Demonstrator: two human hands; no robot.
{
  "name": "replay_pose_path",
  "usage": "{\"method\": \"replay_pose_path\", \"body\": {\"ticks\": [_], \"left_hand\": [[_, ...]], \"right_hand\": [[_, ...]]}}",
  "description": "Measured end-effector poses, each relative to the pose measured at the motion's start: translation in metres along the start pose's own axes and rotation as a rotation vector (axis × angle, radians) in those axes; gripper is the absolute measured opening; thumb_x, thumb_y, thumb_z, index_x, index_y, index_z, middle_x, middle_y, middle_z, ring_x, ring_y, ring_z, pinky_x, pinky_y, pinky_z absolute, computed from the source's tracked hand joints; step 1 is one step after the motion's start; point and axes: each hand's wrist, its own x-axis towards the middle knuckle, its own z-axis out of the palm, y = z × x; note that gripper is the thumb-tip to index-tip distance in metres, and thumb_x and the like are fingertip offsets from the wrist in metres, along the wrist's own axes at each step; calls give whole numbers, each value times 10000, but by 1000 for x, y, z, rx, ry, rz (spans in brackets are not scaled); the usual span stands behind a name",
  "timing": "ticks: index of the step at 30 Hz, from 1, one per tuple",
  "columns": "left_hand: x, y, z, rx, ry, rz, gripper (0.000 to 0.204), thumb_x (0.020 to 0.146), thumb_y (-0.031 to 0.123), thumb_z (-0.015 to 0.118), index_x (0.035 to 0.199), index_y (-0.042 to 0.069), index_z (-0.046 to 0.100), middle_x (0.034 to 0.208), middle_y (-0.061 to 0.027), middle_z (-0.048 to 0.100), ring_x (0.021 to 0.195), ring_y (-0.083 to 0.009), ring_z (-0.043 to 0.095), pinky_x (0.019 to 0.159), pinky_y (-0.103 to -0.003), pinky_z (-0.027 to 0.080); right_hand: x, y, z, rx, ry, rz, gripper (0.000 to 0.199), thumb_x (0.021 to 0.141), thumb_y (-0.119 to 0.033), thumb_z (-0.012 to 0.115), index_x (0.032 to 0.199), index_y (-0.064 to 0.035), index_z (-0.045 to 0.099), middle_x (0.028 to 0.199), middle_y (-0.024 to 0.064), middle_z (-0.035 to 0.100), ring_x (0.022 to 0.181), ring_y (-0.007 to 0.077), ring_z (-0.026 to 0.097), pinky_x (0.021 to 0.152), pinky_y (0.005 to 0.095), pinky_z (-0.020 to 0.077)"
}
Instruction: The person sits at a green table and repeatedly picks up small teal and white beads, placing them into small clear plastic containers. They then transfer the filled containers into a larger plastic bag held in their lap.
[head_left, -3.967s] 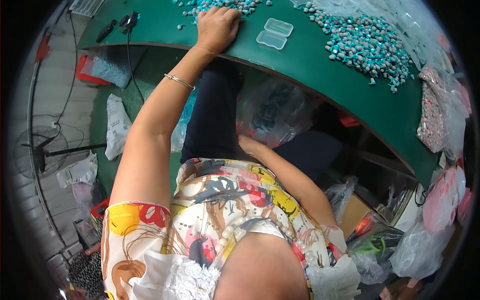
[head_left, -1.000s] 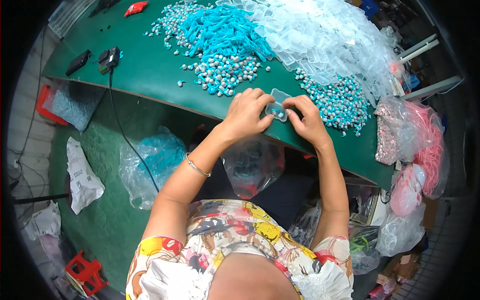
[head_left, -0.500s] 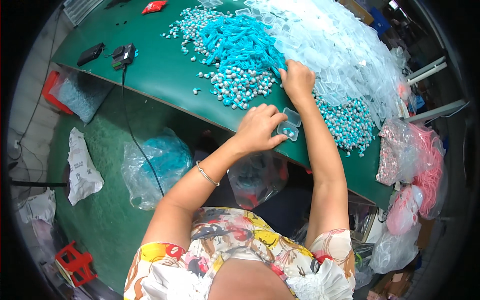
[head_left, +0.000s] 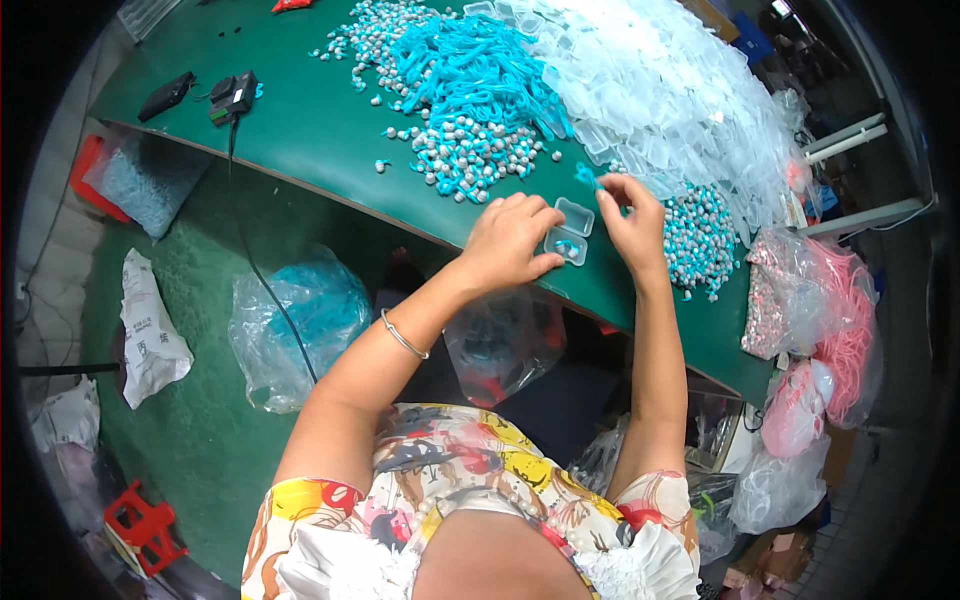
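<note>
A small clear plastic box (head_left: 574,216) with its lid folded back sits near the table's front edge, one or two blue-and-grey pieces inside. Thumb and fingers of my left hand (head_left: 508,240) hold it from its left side. Just right of the box, my right hand (head_left: 632,218) pinches a short turquoise cord (head_left: 587,176) between thumb and forefinger. Farther off lies a heap of turquoise cords (head_left: 480,70). Grey-and-blue bead-like pieces (head_left: 470,155) are piled before it, and a second pile of such pieces (head_left: 700,240) lies right of my right hand.
A big mound of clear plastic boxes (head_left: 660,100) covers the far right of the green table (head_left: 320,140). Black devices (head_left: 233,98) with a cable lie at left. Bags of pink cord (head_left: 845,330) hang by the right edge. Plastic bags (head_left: 300,320) and a red stool (head_left: 145,525) are below.
My right hand has come back from the turquoise cord heap toward the box, now with a cord in its fingers. My left hand stays at the box. The whole view has shifted slightly.
</note>
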Motion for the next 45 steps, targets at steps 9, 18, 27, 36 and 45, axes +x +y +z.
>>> {"method": "replay_pose_path", "body": {"ticks": [9, 18, 27, 36, 45], "left_hand": [[2, -3, 1, -27, -32, -16, 486, 679, 305, 834, 1080, 115, 635, 941, -49, 610, 926, -273, 582, 786, -411, 439], [2, -3, 0, -26, -36, -20, 469, 683, 292, 834, 1069, 113, 635, 931, -45, 613, 915, -272, 584, 776, -410, 437], [1, 0, 0, -19, -28, -16, 480, 688, 286, 839, 1076, 108, 619, 938, -44, 619, 938, -265, 583, 802, -410, 434], [-1, 1, -1, -117, 22, -70, 658, 655, 234, 872, 1190, 114, 509, 919, -30, 625, 917, -265, 609, 776, -408, 435], [0, 1, 1, -108, 1, -35, 669, 679, 233, 859, 1242, 109, 519, 944, -46, 629, 918, -277, 615, 786, -413, 457]], "right_hand": [[-52, -15, -10, -298, -111, -228, 121, 775, -95, 737, 887, -108, 691, 846, 27, 671, 829, 241, 618, 788, 391, 412], [-56, -25, -7, -526, -137, -374, 172, 786, -80, 708, 956, -105, 695, 918, 47, 639, 899, 243, 598, 818, 404, 403], [-22, 9, 0, -392, -213, -184, 194, 825, -92, 707, 1004, -30, 661, 942, 113, 628, 872, 301, 616, 731, 414, 483], [-41, -11, 1, -227, -37, -236, 176, 774, 13, 721, 935, -10, 653, 873, 148, 621, 747, 325, 638, 643, 406, 515], [-58, -17, -2, -220, -27, -288, 229, 766, 0, 722, 989, -22, 673, 901, 147, 640, 779, 324, 653, 660, 399, 532]]}}
